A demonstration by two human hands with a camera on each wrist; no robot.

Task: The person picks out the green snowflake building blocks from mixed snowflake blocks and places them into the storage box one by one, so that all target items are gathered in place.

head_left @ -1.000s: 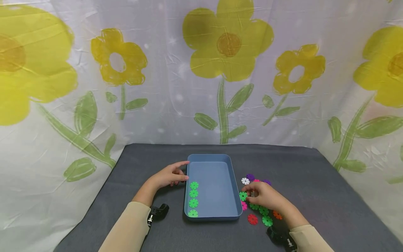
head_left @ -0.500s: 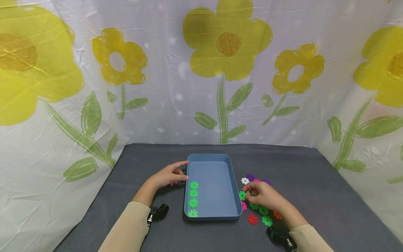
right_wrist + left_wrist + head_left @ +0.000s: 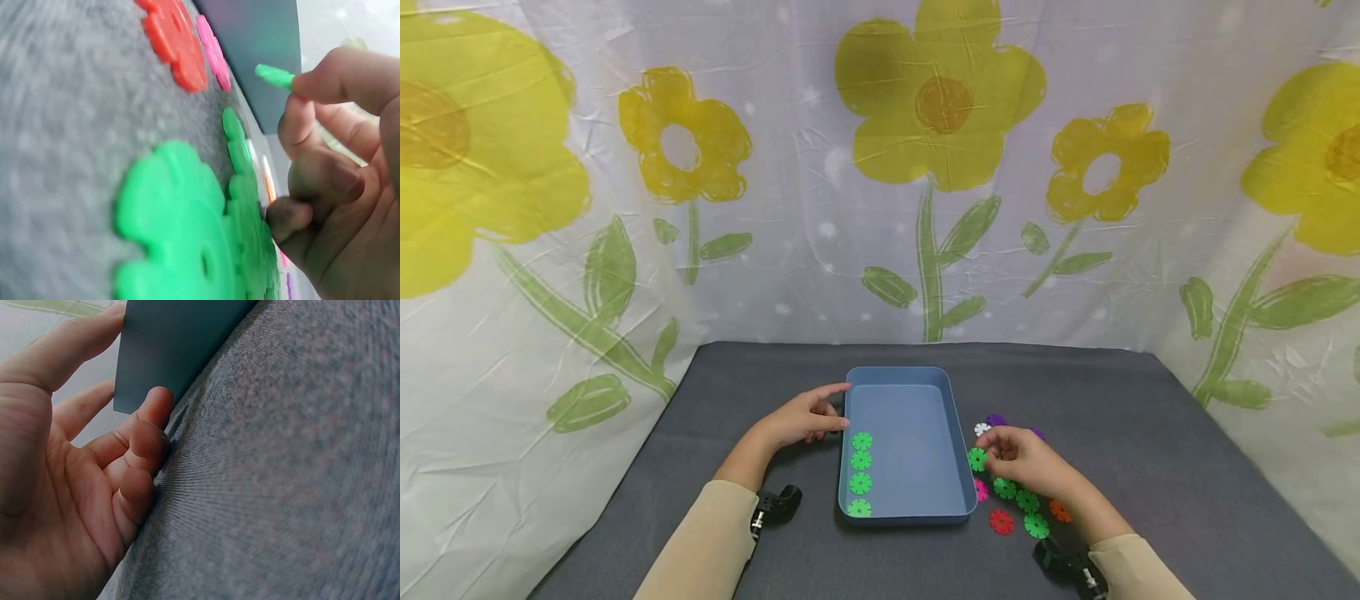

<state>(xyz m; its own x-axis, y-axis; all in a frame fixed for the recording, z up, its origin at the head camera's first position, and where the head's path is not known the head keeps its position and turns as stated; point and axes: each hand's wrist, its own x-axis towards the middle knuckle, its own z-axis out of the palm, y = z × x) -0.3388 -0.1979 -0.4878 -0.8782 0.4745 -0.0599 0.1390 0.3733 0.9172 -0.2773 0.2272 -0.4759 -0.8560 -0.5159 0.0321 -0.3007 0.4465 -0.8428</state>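
Note:
My right hand (image 3: 1027, 458) pinches a green notched plastic disc (image 3: 977, 459) between thumb and fingertip, just off the right wall of the blue tray (image 3: 910, 522). In the right wrist view this disc (image 3: 274, 76) shows nearly edge-on, held above the cloth. Along the tray's left side, several green discs (image 3: 861, 461) lie in a column on its floor. My left hand (image 3: 805, 417) touches the tray's left rim with its thumb and index fingertip. In the left wrist view, the other fingers (image 3: 147, 440) of that hand bend loosely beside the tray wall (image 3: 165, 353).
Right of the tray lie several loose discs: a red disc (image 3: 1002, 522), a pink disc (image 3: 981, 490), green discs (image 3: 1027, 500), an orange disc (image 3: 1061, 511), a white disc (image 3: 982, 429) and purple ones (image 3: 996, 420). Dark grey cloth (image 3: 775, 367) covers the table; a flower-print curtain (image 3: 805, 275) hangs behind.
My right hand has risen slightly away from the loose discs with the green disc in its pinch, uncovering more of the green ones below. My left hand and the tray stay put.

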